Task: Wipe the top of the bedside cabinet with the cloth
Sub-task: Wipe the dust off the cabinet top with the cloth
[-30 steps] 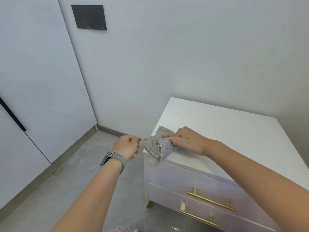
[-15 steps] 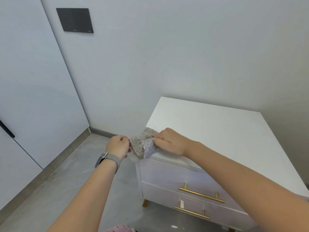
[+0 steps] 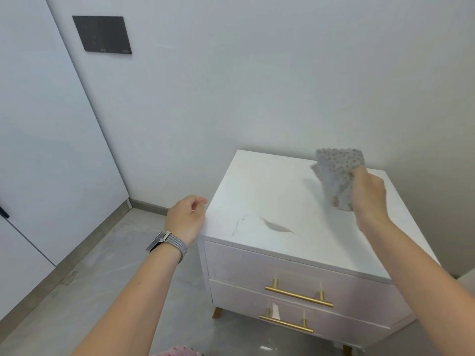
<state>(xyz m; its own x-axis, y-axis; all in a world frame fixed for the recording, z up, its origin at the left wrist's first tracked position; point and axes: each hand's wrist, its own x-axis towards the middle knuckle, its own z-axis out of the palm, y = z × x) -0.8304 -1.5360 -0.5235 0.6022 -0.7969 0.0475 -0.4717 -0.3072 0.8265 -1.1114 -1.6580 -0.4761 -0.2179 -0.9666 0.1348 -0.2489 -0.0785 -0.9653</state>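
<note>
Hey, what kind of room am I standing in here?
Most likely a bedroom corner: a white two-drawer bedside cabinet with gold handles, tall white wardrobe-like doors on the left, a dark wall panel.

cloth (image 3: 336, 170): grey, dotted, bunched, is hanging from the gripping right hand (image 3: 370, 199) over the top's far right, seemingly lifted clear of it | bedside cabinet (image 3: 270, 196): white, with two gold-handled drawers, is standing against the wall, its top showing a grey smear near the front edge
</note>
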